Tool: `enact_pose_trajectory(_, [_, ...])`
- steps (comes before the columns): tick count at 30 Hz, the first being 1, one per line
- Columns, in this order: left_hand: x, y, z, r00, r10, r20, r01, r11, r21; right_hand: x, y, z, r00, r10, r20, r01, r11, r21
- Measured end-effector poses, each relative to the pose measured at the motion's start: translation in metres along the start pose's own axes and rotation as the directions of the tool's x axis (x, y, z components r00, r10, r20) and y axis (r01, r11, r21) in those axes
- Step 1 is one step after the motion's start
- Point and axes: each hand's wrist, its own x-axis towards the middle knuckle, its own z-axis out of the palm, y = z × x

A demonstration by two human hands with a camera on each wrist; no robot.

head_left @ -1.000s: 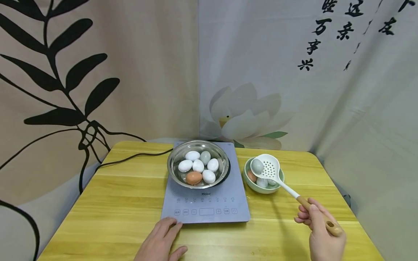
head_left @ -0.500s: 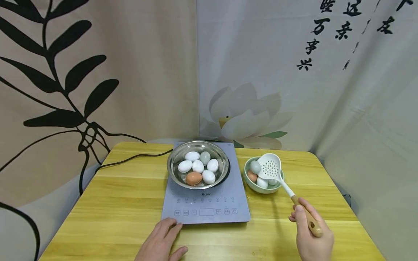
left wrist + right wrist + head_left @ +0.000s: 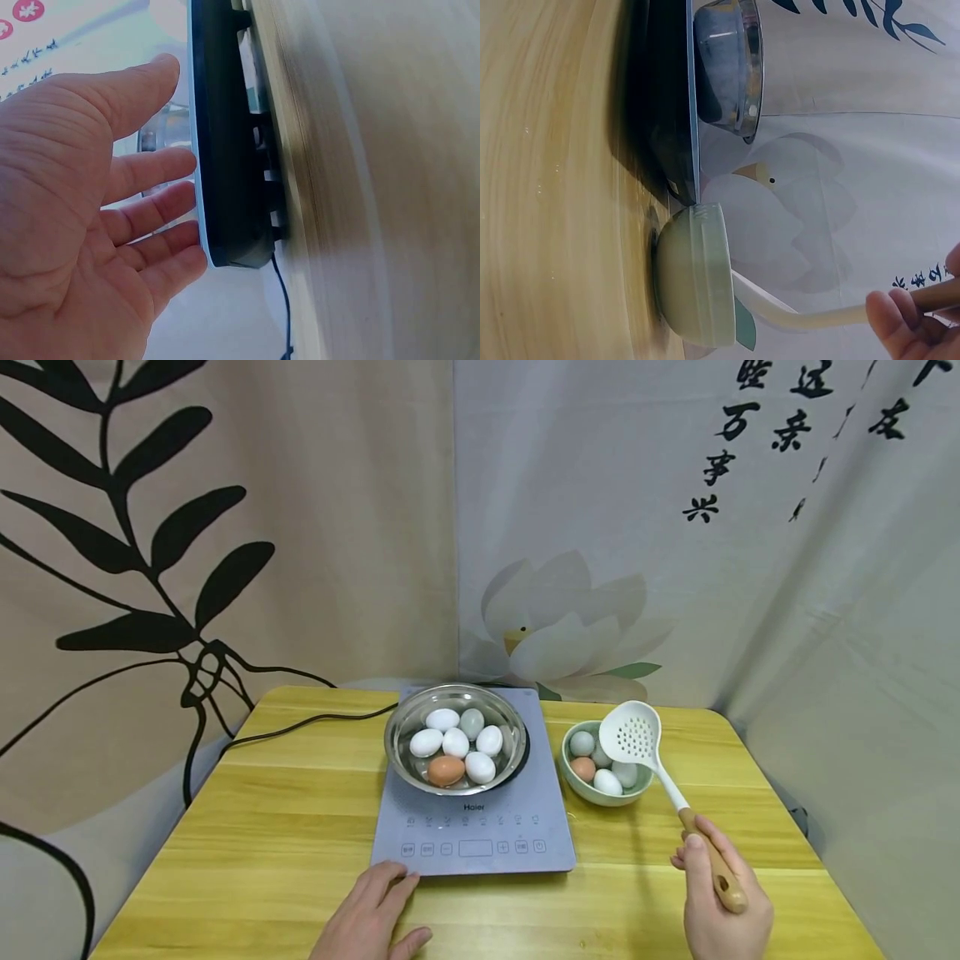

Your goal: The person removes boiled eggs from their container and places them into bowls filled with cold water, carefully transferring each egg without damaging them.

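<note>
My right hand point(image 3: 723, 897) grips the wooden handle of a white slotted spoon point(image 3: 633, 732), whose perforated head hangs over the right rim of a pale green bowl point(image 3: 606, 799). No egg lies on the spoon. Inside the bowl are several eggs: a brown egg point(image 3: 582, 768), a white egg point(image 3: 607, 782) and some greyish ones. My left hand point(image 3: 369, 912), its fingers extended, touches the front left edge of a grey induction cooker point(image 3: 517, 802). On that cooker stands a steel bowl point(image 3: 397, 758) holding several white eggs, a grey-green egg point(image 3: 471, 723) and a brown one.
A black cord point(image 3: 315, 717) runs from the cooker across the wooden table point(image 3: 247, 852) to the left. Printed cloth point(image 3: 360, 527) hangs behind the table and along its right side. The green bowl stands close to the cooker's right edge.
The grey-green egg that lay on the spoon is now in the green bowl. The spoon tipped, then rose and shifted right with my right hand. My left hand stayed put.
</note>
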Motion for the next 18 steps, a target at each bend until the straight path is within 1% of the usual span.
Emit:
enact_pose_trajectory(5, [0.0001, 0.0008, 0.0, 1.0, -0.018, 0.015, 0.018, 1.0, -0.01, 0.0003, -0.0022, -0.0011, 0.999, 0.003, -0.034, -0.004, 1.0, -0.018])
enact_pose_trajectory(13, [-0.0002, -0.0001, 0.0017, 1.0, 0.0, -0.025, 0.0, 1.0, 0.008, -0.0008, -0.0024, -0.0009, 0.999, 0.021, -0.05, -0.022, 0.999, -0.027])
enact_pose_trajectory(18, [-0.0004, -0.0006, 0.0027, 0.999, 0.004, -0.032, -0.004, 1.0, 0.008, -0.0007, -0.0038, -0.0013, 0.998, 0.028, -0.057, -0.029, 0.999, -0.021])
